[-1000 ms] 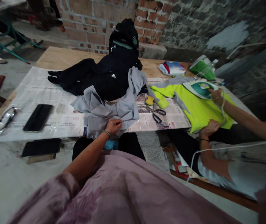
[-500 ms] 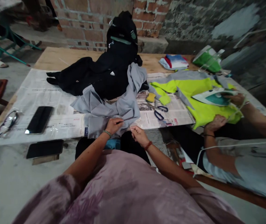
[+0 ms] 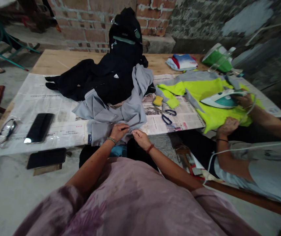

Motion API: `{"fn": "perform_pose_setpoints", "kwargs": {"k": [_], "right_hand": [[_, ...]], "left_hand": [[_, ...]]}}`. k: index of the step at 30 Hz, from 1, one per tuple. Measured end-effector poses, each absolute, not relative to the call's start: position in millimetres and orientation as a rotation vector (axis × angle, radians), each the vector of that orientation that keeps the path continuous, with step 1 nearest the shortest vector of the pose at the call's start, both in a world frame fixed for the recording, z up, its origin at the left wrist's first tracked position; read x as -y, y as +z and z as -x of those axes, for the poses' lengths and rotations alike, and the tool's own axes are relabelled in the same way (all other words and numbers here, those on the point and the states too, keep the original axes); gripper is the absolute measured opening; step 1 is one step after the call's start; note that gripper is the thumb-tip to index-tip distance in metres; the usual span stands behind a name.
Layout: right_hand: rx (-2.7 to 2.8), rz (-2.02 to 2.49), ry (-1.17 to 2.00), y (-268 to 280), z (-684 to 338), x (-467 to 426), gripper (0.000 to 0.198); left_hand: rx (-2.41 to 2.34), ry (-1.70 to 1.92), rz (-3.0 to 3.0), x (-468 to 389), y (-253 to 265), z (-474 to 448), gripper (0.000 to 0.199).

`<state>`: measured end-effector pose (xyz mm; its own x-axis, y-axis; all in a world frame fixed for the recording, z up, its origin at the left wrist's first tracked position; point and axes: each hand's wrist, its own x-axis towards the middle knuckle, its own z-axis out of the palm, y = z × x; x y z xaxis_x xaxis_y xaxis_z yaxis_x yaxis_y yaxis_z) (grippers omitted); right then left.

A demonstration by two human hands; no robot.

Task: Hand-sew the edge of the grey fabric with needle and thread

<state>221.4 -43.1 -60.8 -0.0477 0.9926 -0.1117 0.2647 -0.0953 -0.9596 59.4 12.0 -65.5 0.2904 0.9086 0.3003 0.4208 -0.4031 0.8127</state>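
At the near edge of the table (image 3: 54, 62), grey cloth (image 3: 133, 114) lies rumpled, and the left hand (image 3: 118, 131) has its fingers closed on it! Just beside, the right hand (image 3: 141, 139) pinches its fingertips together at something too small to make out. It looks light, soft, limp stuff, likely to crease and slip; a flat pinch near the edge should suit it best. Behind, a black garment (image 3: 88, 80) touches it; to the right, scissors (image 3: 168, 118) and a sponge (image 3: 158, 100); farther out, a co-worker's hand (image 3: 244, 99) grips an iron (image 3: 225, 99) over yellow fabric (image 3: 211, 119).
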Motion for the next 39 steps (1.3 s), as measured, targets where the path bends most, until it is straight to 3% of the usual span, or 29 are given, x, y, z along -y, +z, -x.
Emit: {"fn": "perform_pose_setpoints", "kwargs": {"k": [39], "right_hand": [[1.447, 1.506, 1.192, -70.4, -215.8, 36.0, 0.027]], "left_hand": [[-1.153, 1.082, -1.963, -12.5, -70.7, -58.8, 0.011]]}}
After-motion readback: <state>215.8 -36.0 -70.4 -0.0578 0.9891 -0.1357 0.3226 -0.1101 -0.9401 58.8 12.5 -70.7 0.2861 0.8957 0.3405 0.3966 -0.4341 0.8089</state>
